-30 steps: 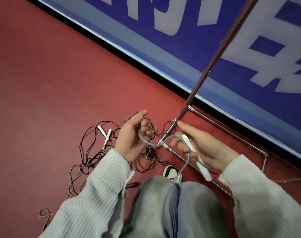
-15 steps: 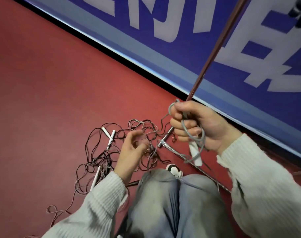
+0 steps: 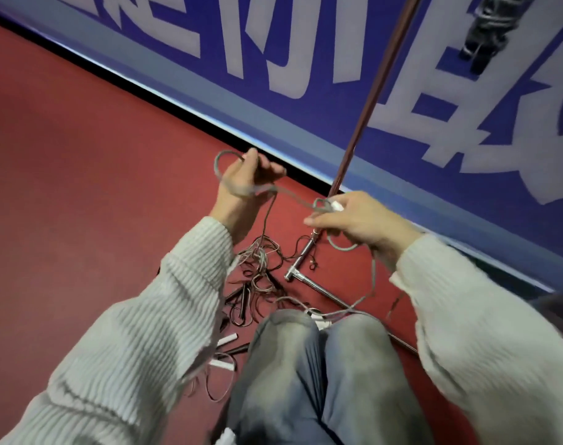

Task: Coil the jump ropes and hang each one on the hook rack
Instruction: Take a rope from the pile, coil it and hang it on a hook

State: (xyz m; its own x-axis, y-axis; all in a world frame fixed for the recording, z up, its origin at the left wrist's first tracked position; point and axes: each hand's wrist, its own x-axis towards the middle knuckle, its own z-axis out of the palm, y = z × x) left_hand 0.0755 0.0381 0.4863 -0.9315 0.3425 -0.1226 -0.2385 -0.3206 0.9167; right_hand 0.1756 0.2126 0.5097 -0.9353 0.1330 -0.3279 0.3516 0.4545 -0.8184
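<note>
On the red floor [image 3: 81, 175], toward its left part, nothing lies but bare surface. Further right, the left hand [image 3: 244, 178] is raised and closed around a loop of the thin grey jump rope [image 3: 293, 195], a bight of which stands out past the fingers. From there the rope is stretched across to the right hand [image 3: 360, 220], which is closed on several gathered turns together with a white plastic handle end [image 3: 337, 206]. The rest of this rope is seen trailing down from both hands to the floor near the knees in grey jeans [image 3: 305, 364].

The step in hand is judged to be the coiling. It is done well if each new turn is laid the same length as the last, the stretch between the hands is kept lightly taut, and the slack is drawn up steadily so no kink is wound in.

Below the hands, a tangle of thin dark jump ropes [image 3: 257, 277] with white and dark handles is spread over the floor; the trailing grey rope runs down into it, so a snag could be caused there. Just right of the tangle, the chrome tubular base [image 3: 301, 274] of the rack is resting on the floor, and its dark brown upright pole [image 3: 379, 88] rises before the blue banner with white lettering [image 3: 305, 75]. At the upper right corner, a dark coiled bundle [image 3: 485, 30], blurred, appears to be hung already.
</note>
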